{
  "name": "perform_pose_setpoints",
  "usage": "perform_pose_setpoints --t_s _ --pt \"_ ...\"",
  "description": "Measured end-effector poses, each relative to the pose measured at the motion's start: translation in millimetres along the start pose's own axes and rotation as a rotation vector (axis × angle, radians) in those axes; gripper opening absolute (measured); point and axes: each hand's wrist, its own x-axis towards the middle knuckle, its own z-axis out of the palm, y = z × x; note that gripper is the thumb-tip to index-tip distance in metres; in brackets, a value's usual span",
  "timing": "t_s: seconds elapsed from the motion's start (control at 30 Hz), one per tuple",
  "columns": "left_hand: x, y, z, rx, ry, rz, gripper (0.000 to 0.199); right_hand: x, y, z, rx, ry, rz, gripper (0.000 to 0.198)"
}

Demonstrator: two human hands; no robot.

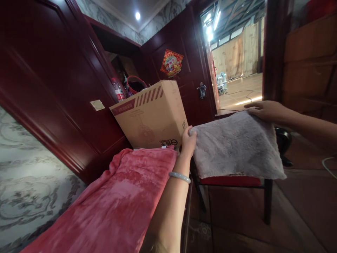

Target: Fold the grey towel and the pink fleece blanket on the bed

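A grey plush cloth [234, 147] lies spread over a dark chair with a red seat [231, 181], its front edge hanging a little past the seat. My left hand [189, 140], with a pale bangle on the wrist, is closed on the cloth's far left corner. At the far right corner, my right hand [260, 109] grips the same cloth, thumb and fingers at its edge. Whether the cloth is one layer or folded, I cannot tell.
A pink-red plush blanket [118, 196] covers a surface at left. Beyond it stands a cardboard box [152, 119], with a bottle [118, 92] and a red-rimmed container [135, 84] behind. A dark red door [181, 70] stands beside an open doorway. Stacked boxes [308, 63] are at right.
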Motion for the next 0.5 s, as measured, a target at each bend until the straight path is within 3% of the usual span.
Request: perform_pose_setpoints --t_s 0.13,0.27,0.4,0.5 --pt "-6.4 7.6 -1.4 0.302 0.033 0.121 0.037 -20.5 6.2 -0.5 -0.003 0.068 -0.01 0.056" --pt "-14.6 12.0 0.0 0.501 -0.019 0.238 0.037 -42.8 -5.9 -3.0 0.004 0.094 0.043 0.055" --pt "-17.6 6.8 -1.4 0.57 -0.029 0.27 0.04 -45.1 -7.5 -2.8 -0.012 0.053 0.039 0.049" --pt "-16.1 5.5 -8.9 0.586 -0.049 0.253 0.035 -40.6 3.6 -0.7 -0.069 0.111 -0.071 0.042"
